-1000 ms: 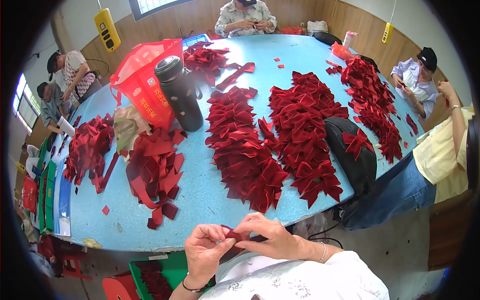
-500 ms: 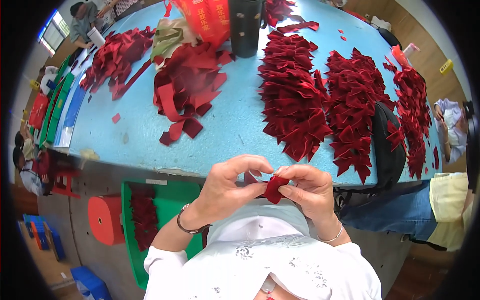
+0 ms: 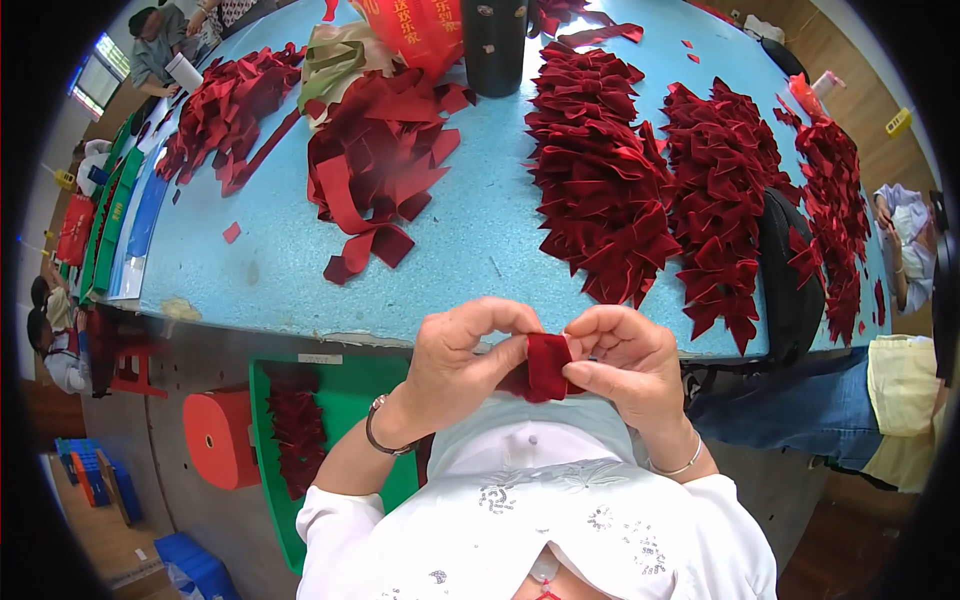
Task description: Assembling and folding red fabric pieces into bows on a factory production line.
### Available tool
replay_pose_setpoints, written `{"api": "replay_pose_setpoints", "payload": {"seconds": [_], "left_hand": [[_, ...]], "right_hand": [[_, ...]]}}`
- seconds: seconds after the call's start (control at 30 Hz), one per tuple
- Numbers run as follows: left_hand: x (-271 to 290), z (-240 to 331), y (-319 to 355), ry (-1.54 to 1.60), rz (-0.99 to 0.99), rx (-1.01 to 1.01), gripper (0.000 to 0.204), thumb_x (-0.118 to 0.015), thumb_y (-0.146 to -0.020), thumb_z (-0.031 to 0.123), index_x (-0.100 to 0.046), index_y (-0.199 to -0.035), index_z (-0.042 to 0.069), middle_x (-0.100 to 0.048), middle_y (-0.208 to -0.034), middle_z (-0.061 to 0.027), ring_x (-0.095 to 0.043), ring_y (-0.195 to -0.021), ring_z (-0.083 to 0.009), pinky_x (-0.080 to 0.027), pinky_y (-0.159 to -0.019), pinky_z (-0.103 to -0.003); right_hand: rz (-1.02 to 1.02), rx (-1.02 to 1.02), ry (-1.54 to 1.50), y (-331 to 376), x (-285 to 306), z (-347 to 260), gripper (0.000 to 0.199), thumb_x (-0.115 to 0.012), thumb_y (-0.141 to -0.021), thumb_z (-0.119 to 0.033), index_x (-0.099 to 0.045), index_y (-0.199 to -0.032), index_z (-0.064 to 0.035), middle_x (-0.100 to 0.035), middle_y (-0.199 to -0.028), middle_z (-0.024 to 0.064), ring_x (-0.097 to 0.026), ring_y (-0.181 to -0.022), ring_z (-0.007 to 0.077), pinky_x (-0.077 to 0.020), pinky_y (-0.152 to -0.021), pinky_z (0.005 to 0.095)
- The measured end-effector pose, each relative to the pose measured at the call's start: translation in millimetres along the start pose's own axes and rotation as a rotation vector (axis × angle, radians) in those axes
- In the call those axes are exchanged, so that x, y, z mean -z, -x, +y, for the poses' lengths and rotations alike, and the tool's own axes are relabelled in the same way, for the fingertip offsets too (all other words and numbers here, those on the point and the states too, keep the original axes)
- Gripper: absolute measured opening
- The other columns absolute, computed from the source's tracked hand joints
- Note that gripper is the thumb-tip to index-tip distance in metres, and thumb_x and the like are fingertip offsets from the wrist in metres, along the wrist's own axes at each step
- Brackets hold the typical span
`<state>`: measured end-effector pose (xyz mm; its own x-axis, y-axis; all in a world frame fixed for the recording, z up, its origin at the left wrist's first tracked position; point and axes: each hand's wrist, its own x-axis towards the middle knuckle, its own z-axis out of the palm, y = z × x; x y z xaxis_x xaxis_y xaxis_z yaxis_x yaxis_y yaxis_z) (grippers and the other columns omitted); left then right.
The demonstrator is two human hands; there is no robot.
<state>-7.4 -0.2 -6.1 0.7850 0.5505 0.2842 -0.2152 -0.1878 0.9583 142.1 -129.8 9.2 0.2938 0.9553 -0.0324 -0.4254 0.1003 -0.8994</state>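
Observation:
A small folded piece of dark red velvet ribbon (image 3: pixel 548 368) is stretched between my two hands, just in front of the table's near edge. My left hand (image 3: pixel 462 362) pinches its left side between thumb and fingers. On the right side, my right hand (image 3: pixel 628 362) grips it with thumb and bent fingertips. Past the hands, rows of dark red velvet bows (image 3: pixel 600 190) lie piled on the table, with a second row (image 3: pixel 715 200) beside them. A loose heap of cut red ribbon strips (image 3: pixel 375 150) lies farther to the left.
The blue tabletop (image 3: pixel 250 270) also bears a black tumbler (image 3: pixel 495 50), a red bag (image 3: pixel 415 30) and a black bag (image 3: pixel 790 270). Below the table at left are a green bin (image 3: pixel 350 385) with red pieces and a red roll (image 3: pixel 220 440). Another person sits at right in jeans (image 3: pixel 790 410).
The ribbon piece now shows a broader, flatter face between my fingers. My hands have risen slightly and stay close together. The whole view has shifted a little.

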Motion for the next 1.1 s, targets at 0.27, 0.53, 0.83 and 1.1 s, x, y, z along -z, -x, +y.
{"api": "replay_pose_setpoints", "payload": {"seconds": [0.27, 0.53, 0.83, 1.1], "left_hand": [[-0.4, -1.4, 2.8, 0.298, 0.115, 0.221, 0.008, -0.057, -0.086, -0.002, -0.057, -0.094, -0.004, -0.064, -0.09, -0.0087, -0.061, -0.08, -0.0112, -0.05, -0.07, -0.022], [-3.8, -1.3, -0.1, 0.354, 0.015, 0.309, 0.014, -0.058, -0.084, -0.004, -0.061, -0.098, -0.006, -0.065, -0.09, -0.0107, -0.061, -0.08, -0.0127, -0.051, -0.071, -0.023], [-3.9, -9.5, 1.9, 0.344, 0.02, 0.291, 0.009, -0.063, -0.081, -0.003, -0.061, -0.089, -0.006, -0.065, -0.088, -0.0125, -0.062, -0.076, -0.0136, -0.052, -0.069, -0.024], [-2.7, -6.6, 1.1, 0.353, 0.111, 0.324, 0.011, -0.065, -0.081, 0.0, -0.058, -0.089, -0.005, -0.065, -0.088, -0.0114, -0.062, -0.077, -0.0128, -0.052, -0.07, -0.024]], "right_hand": [[-0.037, 0.212, 0.587, -8.2, 3.7, -2.2, 0.027, -0.07, -0.072, 0.004, -0.06, -0.097, 0.0052, -0.063, -0.085, 0.0107, -0.062, -0.077, 0.0165, -0.049, -0.077, 0.0285], [-0.067, 0.501, 0.914, -15.1, -2.1, -4.3, 0.026, -0.075, -0.066, -0.001, -0.062, -0.088, 0.0002, -0.062, -0.075, 0.0077, -0.06, -0.069, 0.0174, -0.0449, -0.085, 0.0376], [-0.076, 0.622, 0.905, -15.9, 3.8, 3.1, 0.021, -0.067, -0.065, 0.008, -0.061, -0.084, -0.0012, -0.062, -0.077, 0.0061, -0.058, -0.066, 0.0157, -0.0446, -0.086, 0.0404], [-0.009, 0.599, 0.895, -14.1, 5.3, -0.3, 0.023, -0.062, -0.065, 0.011, -0.061, -0.085, -0.0006, -0.063, -0.079, 0.0057, -0.059, -0.068, 0.0171, -0.0439, -0.088, 0.041]]}}
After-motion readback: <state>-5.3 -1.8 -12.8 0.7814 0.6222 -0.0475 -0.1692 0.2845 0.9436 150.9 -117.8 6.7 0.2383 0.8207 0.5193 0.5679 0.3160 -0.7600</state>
